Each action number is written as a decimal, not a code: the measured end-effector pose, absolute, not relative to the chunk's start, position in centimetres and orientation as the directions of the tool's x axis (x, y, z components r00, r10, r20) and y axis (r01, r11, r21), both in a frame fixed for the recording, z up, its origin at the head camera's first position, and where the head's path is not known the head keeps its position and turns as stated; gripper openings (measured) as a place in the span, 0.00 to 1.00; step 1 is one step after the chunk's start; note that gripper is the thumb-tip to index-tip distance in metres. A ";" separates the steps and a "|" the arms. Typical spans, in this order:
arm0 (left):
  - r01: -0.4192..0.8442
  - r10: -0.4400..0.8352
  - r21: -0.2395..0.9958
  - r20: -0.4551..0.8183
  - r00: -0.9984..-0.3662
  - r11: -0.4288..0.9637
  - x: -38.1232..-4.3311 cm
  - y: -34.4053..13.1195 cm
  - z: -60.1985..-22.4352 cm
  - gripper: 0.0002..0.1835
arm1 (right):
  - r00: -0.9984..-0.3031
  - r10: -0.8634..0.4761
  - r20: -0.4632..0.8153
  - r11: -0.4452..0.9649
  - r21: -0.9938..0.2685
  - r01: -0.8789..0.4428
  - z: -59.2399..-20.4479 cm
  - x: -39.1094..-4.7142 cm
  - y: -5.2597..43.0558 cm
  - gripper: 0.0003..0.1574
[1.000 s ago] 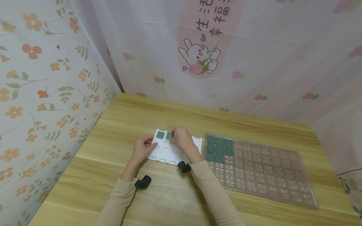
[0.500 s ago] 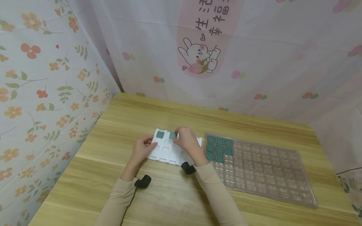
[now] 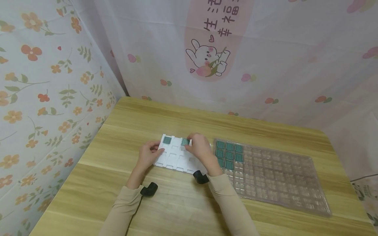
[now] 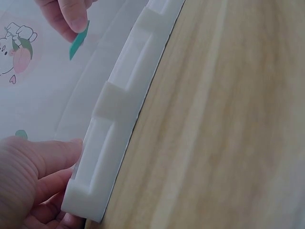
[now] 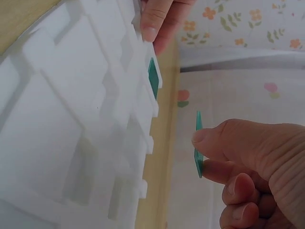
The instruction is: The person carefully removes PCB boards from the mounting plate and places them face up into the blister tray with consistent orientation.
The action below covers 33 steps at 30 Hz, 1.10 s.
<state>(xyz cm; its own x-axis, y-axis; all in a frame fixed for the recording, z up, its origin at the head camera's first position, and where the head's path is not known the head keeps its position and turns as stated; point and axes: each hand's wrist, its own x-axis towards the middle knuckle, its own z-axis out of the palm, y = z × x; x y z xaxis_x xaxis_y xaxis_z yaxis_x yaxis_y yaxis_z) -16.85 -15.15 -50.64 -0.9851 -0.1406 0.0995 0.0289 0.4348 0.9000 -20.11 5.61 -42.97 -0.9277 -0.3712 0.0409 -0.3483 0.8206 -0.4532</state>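
A white tray (image 3: 169, 157) with square pockets lies on the table. My left hand (image 3: 146, 155) grips its left edge, thumb on the rim and fingers at the side. One thin green square chip (image 3: 167, 140) sits in the tray's far left pocket. Above the far row, my right hand (image 3: 201, 149) pinches another green square chip (image 3: 184, 141) between thumb and finger. The right wrist view shows this held chip (image 5: 198, 164) edge-on, apart from the tray; the seated chip (image 5: 153, 78) is near the left hand's fingers.
Right of the white tray lies a large clear plastic tray (image 3: 280, 173) with many pockets. Several green chips (image 3: 229, 156) fill its far left corner. Both rest on a wooden table (image 3: 177, 206), with printed curtains (image 3: 159, 49) behind and to the left.
My right hand has moved rightward with the pinched chip, away from the pocket beside the seated chip; that pocket now shows bare. The left hand stays on the tray's edge.
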 end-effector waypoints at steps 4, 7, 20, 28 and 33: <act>0.028 -0.143 0.902 0.099 -0.985 0.431 -16.9 -15.1 -50.7 0.17 | -0.931 -0.363 0.045 0.823 -0.452 -0.343 -42.8 -20.1 6.1 0.16; 0.027 -0.146 0.902 0.099 -0.984 0.430 -16.9 -15.1 -50.6 0.17 | -0.936 -0.349 0.043 0.826 -0.457 -0.330 -42.5 -20.0 6.5 0.17; 0.015 -0.152 0.902 0.090 -0.984 0.431 -16.8 -15.0 -50.6 0.17 | -0.936 -0.339 0.098 0.816 -0.465 -0.344 -42.2 -19.4 8.0 0.15; 0.029 -0.154 0.904 0.104 -0.983 0.427 -16.9 -15.1 -50.8 0.17 | -0.942 -0.322 0.093 0.819 -0.472 -0.327 -42.1 -19.1 9.3 0.14; 0.036 -0.150 0.903 0.110 -0.982 0.429 -16.9 -15.1 -50.9 0.17 | -0.949 -0.304 0.084 0.820 -0.485 -0.305 -42.0 -19.0 10.2 0.15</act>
